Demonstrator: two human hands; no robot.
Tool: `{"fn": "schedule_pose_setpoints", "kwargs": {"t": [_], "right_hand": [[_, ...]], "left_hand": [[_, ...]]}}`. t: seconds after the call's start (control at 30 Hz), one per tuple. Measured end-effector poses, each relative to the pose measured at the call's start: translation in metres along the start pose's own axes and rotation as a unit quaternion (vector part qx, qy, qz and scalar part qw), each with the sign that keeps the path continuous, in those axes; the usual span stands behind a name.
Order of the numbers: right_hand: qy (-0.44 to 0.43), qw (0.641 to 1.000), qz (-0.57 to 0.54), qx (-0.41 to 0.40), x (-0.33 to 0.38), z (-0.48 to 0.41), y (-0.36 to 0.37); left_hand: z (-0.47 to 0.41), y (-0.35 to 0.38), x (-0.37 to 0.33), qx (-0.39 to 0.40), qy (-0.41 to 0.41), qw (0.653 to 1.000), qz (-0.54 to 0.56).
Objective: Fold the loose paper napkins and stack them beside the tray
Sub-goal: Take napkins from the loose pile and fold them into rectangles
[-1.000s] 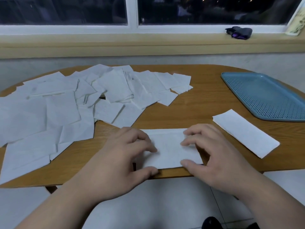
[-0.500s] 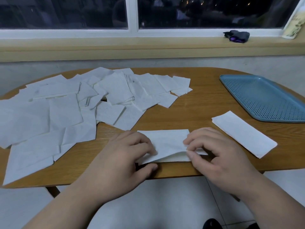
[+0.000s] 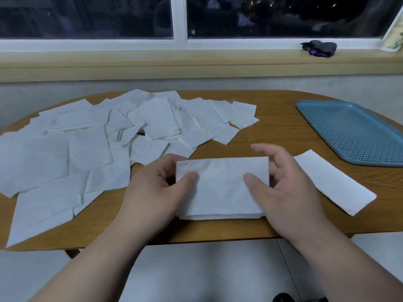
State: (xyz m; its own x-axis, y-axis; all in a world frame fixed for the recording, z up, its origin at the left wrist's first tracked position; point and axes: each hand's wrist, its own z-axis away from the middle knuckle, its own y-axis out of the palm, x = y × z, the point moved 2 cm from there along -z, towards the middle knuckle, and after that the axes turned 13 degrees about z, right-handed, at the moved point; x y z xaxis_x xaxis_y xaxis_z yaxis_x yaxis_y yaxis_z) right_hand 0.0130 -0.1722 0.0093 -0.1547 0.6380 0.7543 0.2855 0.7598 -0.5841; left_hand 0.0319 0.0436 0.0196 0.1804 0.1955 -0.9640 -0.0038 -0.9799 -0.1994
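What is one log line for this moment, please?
step: folding napkin | left grip: holds left end | right grip: holds right end | folded napkin: beside tray | loose napkins: piled left

No writing, label, brand or number can be read anywhere. The card at the right end of the sill carries a greenish print, too blurred to tell whether it holds letters.
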Motion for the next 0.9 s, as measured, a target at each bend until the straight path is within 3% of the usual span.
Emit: {"fn": "schedule_pose_setpoints", "kwargs": {"t": [0.2,0.37,0.57,0.9], "right_hand": [[0.029,0.983,0.178,0.032,-0.011,-0.008,0.01],[0.021,0.952,0.301,0.048,-0.011,-0.007,0.012],[-0.007,0.952,0.305,0.02,-0.008,-0.003,0.006],[-0.097,0.95,0.273,0.115,0.055,-0.046,0.049]], "left_hand": [[-0.013,-0.001,0.02,0.027,-0.032,0.986,-0.164],[-0.015,0.001,0.026,0.037,-0.004,0.968,-0.247],[-0.01,-0.008,0.02,0.014,0.011,0.975,-0.222],[-0.016,-0.056,0.02,-0.041,-0.018,0.98,-0.195]]}}
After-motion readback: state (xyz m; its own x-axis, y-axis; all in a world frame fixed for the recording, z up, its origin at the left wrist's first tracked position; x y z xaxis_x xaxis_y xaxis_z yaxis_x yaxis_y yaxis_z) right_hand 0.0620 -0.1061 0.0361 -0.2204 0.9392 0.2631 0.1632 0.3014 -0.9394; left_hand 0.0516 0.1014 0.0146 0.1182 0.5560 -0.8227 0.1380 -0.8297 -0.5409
